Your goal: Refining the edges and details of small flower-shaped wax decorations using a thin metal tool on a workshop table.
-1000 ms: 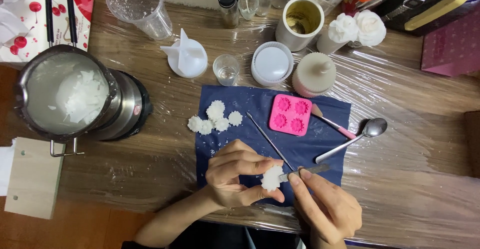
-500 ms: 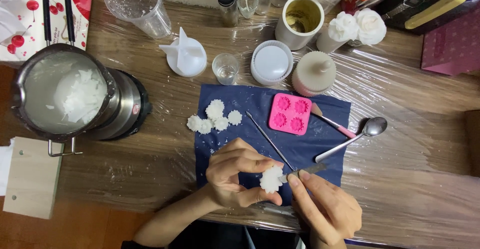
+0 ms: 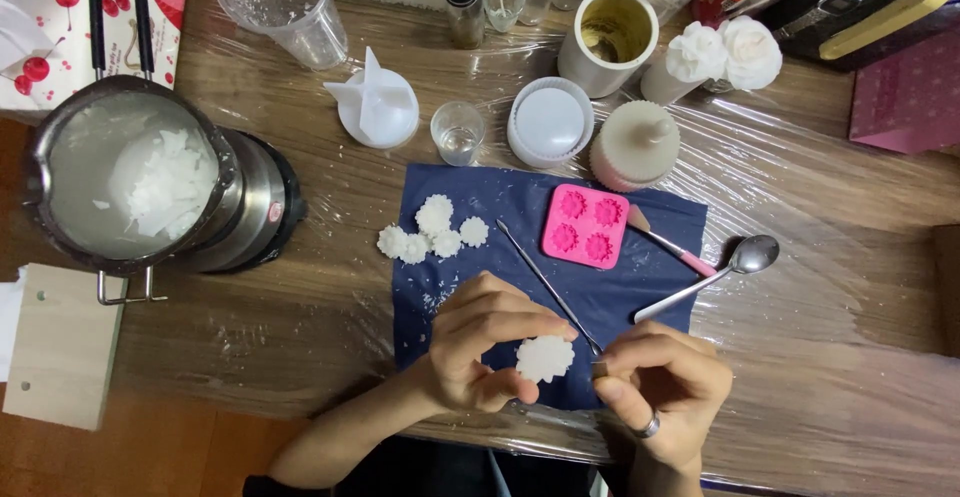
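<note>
While the left hand [image 3: 480, 352] pinches a white flower-shaped wax piece [image 3: 544, 357] over the dark blue cloth [image 3: 620, 297], the right hand [image 3: 665, 392] is closed on a thin metal pick [image 3: 548, 285], beside the piece. Four similar flowers [image 3: 430, 234] lie near the pink silicone mould [image 3: 585, 226].

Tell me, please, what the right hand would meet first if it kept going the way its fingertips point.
The right hand points left, so it would probably meet the white flower-shaped piece pinched in the left hand, though depth is unclear.
</note>
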